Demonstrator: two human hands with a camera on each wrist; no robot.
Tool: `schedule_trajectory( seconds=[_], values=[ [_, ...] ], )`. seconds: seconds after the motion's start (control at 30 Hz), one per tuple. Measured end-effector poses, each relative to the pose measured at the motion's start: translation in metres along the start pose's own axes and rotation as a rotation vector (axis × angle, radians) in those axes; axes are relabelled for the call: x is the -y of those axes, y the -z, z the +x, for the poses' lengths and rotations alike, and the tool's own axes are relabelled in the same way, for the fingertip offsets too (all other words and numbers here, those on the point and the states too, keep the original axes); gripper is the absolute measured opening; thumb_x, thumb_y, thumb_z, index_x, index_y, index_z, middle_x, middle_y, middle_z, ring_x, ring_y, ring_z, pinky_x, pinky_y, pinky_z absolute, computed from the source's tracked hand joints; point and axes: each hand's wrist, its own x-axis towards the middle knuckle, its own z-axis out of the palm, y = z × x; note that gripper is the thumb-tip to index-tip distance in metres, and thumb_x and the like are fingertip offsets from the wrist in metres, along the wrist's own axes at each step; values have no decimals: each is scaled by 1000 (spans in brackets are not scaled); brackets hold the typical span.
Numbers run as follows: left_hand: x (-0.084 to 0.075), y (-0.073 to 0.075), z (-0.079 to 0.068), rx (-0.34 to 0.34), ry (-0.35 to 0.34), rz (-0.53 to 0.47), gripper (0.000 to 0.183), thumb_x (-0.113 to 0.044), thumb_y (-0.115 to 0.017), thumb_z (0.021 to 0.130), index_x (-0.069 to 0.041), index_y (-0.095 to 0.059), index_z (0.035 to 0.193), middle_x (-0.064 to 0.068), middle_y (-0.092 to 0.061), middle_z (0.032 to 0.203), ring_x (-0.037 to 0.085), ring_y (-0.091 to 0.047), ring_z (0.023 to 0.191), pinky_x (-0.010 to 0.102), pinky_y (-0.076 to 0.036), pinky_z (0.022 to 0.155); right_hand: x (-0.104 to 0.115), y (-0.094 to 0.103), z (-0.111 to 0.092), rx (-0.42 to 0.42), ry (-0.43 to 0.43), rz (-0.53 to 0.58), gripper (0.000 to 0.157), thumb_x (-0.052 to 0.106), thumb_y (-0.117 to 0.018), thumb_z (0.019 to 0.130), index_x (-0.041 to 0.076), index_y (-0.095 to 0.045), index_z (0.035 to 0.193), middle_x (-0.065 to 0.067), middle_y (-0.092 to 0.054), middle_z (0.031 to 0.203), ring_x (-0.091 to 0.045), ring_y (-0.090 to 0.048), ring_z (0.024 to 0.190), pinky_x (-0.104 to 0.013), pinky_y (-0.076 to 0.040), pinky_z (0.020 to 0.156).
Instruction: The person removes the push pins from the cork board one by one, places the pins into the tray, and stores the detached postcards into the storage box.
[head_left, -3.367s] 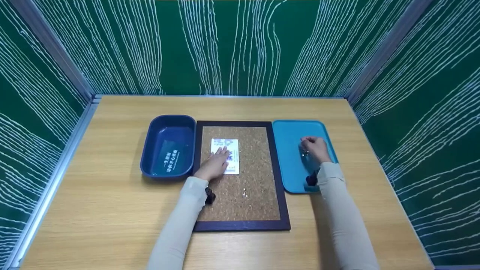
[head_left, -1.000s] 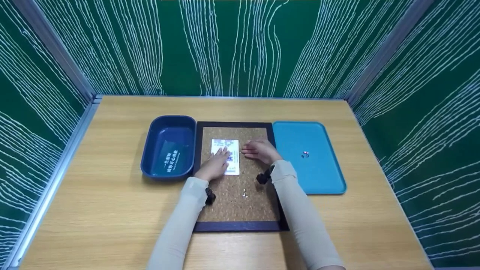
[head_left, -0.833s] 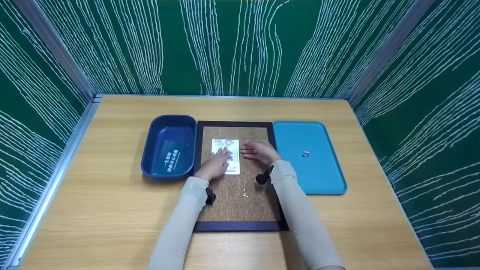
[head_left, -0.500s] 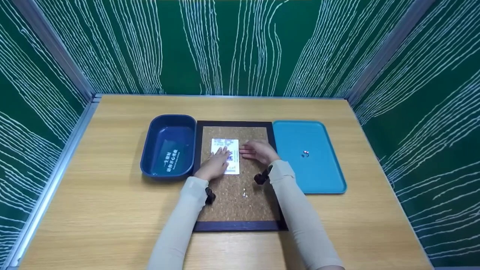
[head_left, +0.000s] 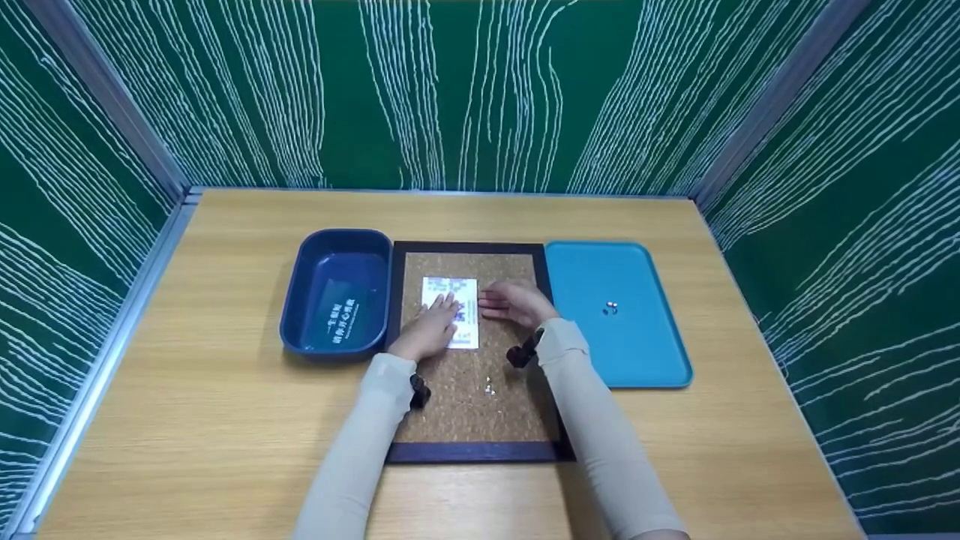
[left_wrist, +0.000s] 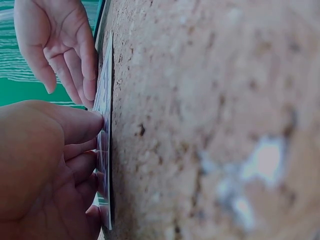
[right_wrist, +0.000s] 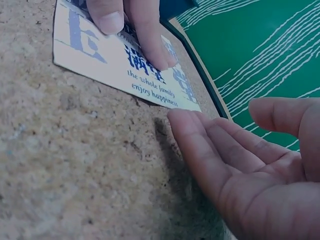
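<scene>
A white card (head_left: 468, 330) with blue and purple print lies flat on a dark-framed cork board (head_left: 450, 409). My left hand (head_left: 429, 328) rests on it with fingers spread, and the fingertips press it down in the left wrist view. At the card's right edge is my right hand (head_left: 519, 303), palm turned inward. Its fingers (right_wrist: 192, 135) are nearly straight at the card's edge in the right wrist view, with the thumb held apart from them. Nothing shows in its grip. Small clear shiny pieces (head_left: 489, 387) lie on the cork nearer me.
To the board's left stands a deep blue bin (head_left: 294, 300) with a dark printed sheet (head_left: 345, 315) inside. A turquoise tray (head_left: 637, 352) adjoins the board's right side and holds a few tiny shiny pieces (head_left: 611, 307). Green panels with white lines enclose the wooden table (head_left: 187, 420).
My right hand has come left from the turquoise tray to the card's right edge, then crept slightly closer. The left hand has stayed on the card.
</scene>
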Motion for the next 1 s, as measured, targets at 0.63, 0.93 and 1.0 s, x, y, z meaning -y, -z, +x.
schedule_trajectory(
  seconds=[0.63, 0.93, 1.0],
  values=[
    [0, 0, 1, -7, -9, 17, 51, -18, -41, 102, -1, -32, 149, 15, -22, 159, 31, -16, 148, 48, -14, 121, 0, -2, -2, -17, -4, -42, 35, 12, -46, 100, -6, -52, 130, -21, -59, 127, -22, -64, 107, -30, -53, 95],
    [0, 0, 1, -14, -9, 9, 51, -19, -41, 102, -1, -32, 148, 15, -22, 159, 31, -16, 148, 48, -15, 121, -2, -4, -1, -32, 22, -39, 33, 10, -47, 99, -8, -56, 125, -19, -64, 117, -22, -66, 101, -30, -55, 91],
    [0, -1, 1, -11, -5, 5, 51, -19, -41, 102, -1, -32, 149, 15, -21, 159, 30, -15, 149, 48, -14, 121, -3, -4, -1, -39, 28, -40, 32, 9, -47, 98, -8, -57, 124, -19, -65, 114, -22, -66, 100, -30, -56, 90]
  ],
)
